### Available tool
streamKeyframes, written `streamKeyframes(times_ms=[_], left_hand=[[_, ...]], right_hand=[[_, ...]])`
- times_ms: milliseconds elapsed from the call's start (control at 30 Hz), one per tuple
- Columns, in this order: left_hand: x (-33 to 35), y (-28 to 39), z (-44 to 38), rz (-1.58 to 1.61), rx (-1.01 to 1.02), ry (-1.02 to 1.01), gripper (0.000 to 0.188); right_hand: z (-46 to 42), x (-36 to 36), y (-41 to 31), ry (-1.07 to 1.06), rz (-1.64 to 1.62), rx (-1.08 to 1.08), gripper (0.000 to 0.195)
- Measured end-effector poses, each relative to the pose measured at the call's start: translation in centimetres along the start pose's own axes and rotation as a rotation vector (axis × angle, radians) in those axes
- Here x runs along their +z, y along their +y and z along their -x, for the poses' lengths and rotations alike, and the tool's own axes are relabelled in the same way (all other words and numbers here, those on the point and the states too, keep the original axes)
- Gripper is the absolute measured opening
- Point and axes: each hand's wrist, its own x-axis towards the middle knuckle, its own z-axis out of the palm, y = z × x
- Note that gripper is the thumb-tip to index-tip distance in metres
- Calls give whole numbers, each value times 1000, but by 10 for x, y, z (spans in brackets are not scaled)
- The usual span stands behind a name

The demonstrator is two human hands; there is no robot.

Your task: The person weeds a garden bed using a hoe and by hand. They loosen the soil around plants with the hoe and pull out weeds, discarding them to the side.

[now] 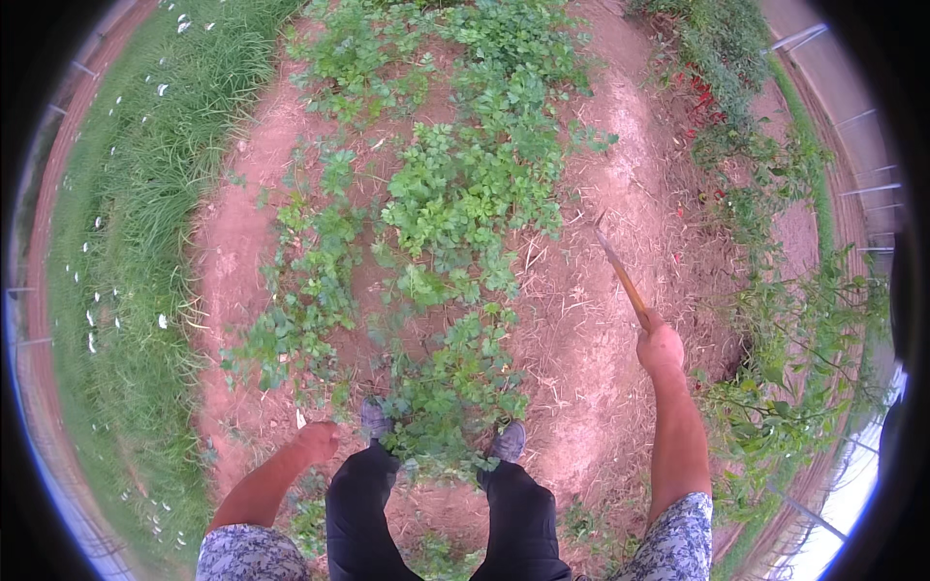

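Note:
My right hand (660,344) is closed around the wooden handle of a slender tool (626,285), which points up and to the left over bare soil. The tool's narrow tip looks like metal; its exact kind I cannot tell. My left hand (317,441) is at the lower left, beside my left shoe, with the fingers curled. A small white thing (301,419) shows just above it; whether the hand touches it I cannot tell. Leafy green plants (436,189), parsley-like, grow in rows before me and down between my shoes.
Tall grass-like plants with white flowers (162,319) line the left side. On the right stand pepper plants (777,392), with red peppers (701,98) farther up. Dry stalks litter the reddish soil (567,341). My shoes (508,441) stand either side of low foliage.

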Motion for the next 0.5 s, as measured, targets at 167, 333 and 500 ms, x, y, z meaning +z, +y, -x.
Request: streamKeyframes(times_ms=[167,333,500], left_hand=[[36,-84,145,78,-431,-23,24],[39,-80,229,39,-488,-213,26],[8,-20,266,369,-474,-61,25]], right_hand=[[115,55,49,-125,-87,146,50],[181,41,93,-388,-77,251,53],[241,33,144,-404,-264,273,51]])
